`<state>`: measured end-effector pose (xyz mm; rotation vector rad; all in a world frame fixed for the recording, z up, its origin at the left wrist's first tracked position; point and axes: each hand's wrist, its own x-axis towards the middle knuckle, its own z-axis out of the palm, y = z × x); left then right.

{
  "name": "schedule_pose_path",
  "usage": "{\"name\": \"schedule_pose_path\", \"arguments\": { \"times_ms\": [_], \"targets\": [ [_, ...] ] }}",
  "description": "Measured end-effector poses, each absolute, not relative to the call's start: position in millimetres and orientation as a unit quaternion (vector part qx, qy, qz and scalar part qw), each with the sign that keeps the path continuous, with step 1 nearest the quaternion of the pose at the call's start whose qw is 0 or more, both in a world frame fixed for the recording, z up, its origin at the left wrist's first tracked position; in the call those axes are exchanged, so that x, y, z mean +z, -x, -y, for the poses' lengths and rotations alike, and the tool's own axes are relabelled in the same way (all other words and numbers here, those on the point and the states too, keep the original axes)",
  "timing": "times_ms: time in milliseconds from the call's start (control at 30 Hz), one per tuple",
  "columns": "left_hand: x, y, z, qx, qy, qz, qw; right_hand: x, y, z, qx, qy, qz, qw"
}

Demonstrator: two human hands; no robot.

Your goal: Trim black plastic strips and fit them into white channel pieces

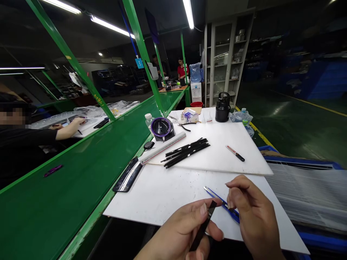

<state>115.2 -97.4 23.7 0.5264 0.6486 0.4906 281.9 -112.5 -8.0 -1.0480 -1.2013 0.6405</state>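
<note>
My left hand (184, 231) is closed on a thin black strip (202, 227), pinched between thumb and fingers and held over the near edge of the white board (162, 195). My right hand (252, 216) is closed round blue tweezers (219, 198), whose tips point left and away just above the strip's upper end. A pile of several more black strips (187, 151) lies on the raised white board (222, 151) farther back, with a small red-and-black knife (235, 152) to its right.
A green conveyor belt (81, 169) runs along the left, with a purple piece (52, 170) on it. A purple-ringed round tool (162, 128), a white ruler (162, 147), a black jug (222, 107) and small bottles stand at the back. Another person's sleeve and hand (67, 130) work across the belt. Blue crates (306, 195) sit right.
</note>
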Motion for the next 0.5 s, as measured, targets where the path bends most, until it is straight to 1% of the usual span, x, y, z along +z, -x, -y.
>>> {"name": "schedule_pose_path", "arguments": {
  "times_ms": [167,267,333,400,433,500],
  "targets": [
    [25.7,-115.8,98.6,0.243,-0.252,-0.307,0.885,-5.9,-278.2,114.4,0.29,0.4,0.614,0.615],
    [24.8,-115.9,99.5,0.234,-0.254,-0.306,0.887,-6.0,-285.9,109.9,0.296,0.447,0.542,0.647],
    [23.7,-114.5,98.1,0.236,-0.258,-0.322,0.88,-9.9,-292.3,107.7,0.333,0.462,0.462,0.68],
    [23.2,-110.7,93.7,0.263,-0.269,-0.342,0.861,-18.0,-292.3,109.7,0.386,0.441,0.427,0.689],
    [23.5,-107.7,90.1,0.292,-0.276,-0.353,0.845,-23.6,-288.3,112.9,0.415,0.427,0.428,0.68],
    [25.5,-99.1,81.1,0.375,-0.286,-0.375,0.798,-37.2,-272.1,123.1,0.485,0.409,0.441,0.635]
  ]
}}
